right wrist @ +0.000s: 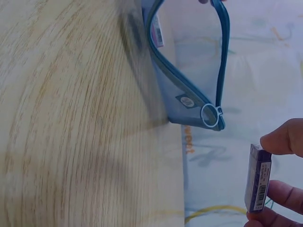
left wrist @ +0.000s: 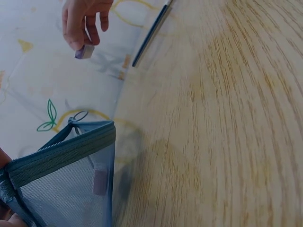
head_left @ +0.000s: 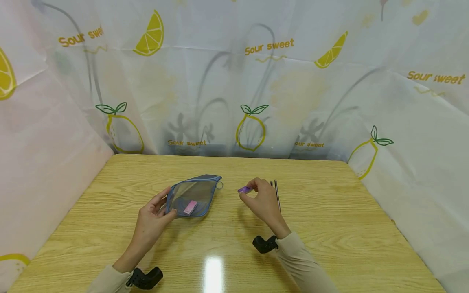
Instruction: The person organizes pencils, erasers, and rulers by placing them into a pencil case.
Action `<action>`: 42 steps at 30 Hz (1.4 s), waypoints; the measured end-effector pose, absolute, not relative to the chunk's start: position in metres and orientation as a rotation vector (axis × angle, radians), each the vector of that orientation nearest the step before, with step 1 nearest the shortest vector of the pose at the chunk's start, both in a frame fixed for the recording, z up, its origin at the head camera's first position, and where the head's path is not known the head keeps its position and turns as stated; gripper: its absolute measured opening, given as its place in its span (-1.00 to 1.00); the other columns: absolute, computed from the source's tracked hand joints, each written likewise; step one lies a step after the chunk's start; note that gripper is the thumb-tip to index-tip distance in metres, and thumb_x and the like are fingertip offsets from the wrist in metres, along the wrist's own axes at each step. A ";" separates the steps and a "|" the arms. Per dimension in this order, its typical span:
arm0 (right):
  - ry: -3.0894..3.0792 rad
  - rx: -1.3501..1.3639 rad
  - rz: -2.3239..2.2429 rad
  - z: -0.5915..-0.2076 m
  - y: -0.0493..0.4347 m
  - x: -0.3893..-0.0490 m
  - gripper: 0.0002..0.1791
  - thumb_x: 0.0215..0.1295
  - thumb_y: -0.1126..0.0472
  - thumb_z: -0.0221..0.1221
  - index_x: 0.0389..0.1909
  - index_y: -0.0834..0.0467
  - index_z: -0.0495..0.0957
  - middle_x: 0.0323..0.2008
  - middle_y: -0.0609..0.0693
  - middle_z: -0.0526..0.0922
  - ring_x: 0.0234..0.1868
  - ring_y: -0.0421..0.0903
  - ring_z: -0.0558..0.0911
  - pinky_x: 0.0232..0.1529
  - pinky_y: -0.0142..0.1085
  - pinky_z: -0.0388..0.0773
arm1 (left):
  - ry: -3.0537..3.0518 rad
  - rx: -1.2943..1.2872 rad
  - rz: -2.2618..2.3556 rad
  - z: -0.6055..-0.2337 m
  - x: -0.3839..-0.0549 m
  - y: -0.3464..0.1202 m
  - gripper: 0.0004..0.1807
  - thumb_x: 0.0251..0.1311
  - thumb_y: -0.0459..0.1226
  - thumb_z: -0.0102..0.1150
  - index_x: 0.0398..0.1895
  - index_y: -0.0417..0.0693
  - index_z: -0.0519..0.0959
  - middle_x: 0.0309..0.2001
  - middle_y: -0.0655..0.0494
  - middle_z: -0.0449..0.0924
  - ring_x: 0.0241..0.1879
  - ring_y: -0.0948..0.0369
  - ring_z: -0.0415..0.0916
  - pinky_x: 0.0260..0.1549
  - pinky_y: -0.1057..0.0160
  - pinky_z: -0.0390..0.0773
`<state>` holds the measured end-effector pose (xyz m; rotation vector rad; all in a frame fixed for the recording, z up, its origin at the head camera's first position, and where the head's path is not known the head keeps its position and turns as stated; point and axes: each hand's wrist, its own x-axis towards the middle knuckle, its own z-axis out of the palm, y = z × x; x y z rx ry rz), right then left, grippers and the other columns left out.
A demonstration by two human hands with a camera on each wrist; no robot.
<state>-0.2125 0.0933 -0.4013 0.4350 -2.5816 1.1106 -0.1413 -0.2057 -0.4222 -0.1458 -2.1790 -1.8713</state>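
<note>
In the head view my left hand (head_left: 152,224) grips the left end of a blue mesh zip pouch (head_left: 205,210), thumb in front. The pouch's top gapes, and a ring hangs from its zip. Through the mesh a pink eraser (head_left: 190,207) shows inside. To the right, above the table, my right hand (head_left: 264,201) pinches a purple eraser (head_left: 244,189) between thumb and fingers, apart from the pouch. In the right wrist view that purple eraser (right wrist: 259,178) has a barcode on one side. The left wrist view shows only the edge of my left hand beside the pouch (left wrist: 61,165).
Slim dark pens or pencils (head_left: 277,195) lie behind the right hand, partly hidden by it. Everything stands over a wood-grain table (head_left: 322,228). A white curtain (head_left: 220,81) with lemon prints hangs behind it. A black wrist camera (head_left: 264,244) sits on the right wrist.
</note>
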 end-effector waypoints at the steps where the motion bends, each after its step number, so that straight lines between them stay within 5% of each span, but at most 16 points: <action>1: -2.577 0.443 1.109 -0.401 0.093 -0.212 -0.76 0.12 0.09 0.35 -0.29 0.15 0.60 -0.29 0.00 0.59 -0.20 0.01 0.56 -0.16 -0.10 0.53 | -2.179 -0.145 -1.872 -0.422 -0.141 -0.206 -0.30 0.12 -0.64 0.11 0.39 -0.34 0.26 0.33 -0.23 0.24 0.26 -0.16 0.25 0.05 0.35 0.44; 7: -2.559 0.486 1.126 -0.398 0.090 -0.211 -0.76 0.12 0.12 0.36 -0.28 0.16 0.59 -0.29 0.01 0.59 -0.17 0.10 0.57 -0.12 -0.08 0.53 | -2.172 -0.150 -1.878 -0.422 -0.141 -0.205 -0.31 0.12 -0.64 0.10 0.39 -0.34 0.25 0.32 -0.24 0.26 0.26 -0.16 0.26 0.02 0.36 0.47; 42: -2.428 0.640 1.211 -0.391 0.066 -0.205 -0.77 0.07 0.19 0.40 -0.30 0.15 0.57 -0.31 -0.04 0.58 -0.24 -0.07 0.53 -0.16 -0.18 0.50 | -2.178 -0.157 -1.866 -0.422 -0.142 -0.204 -0.32 0.12 -0.63 0.11 0.38 -0.34 0.27 0.33 -0.27 0.26 0.27 -0.15 0.27 0.02 0.43 0.43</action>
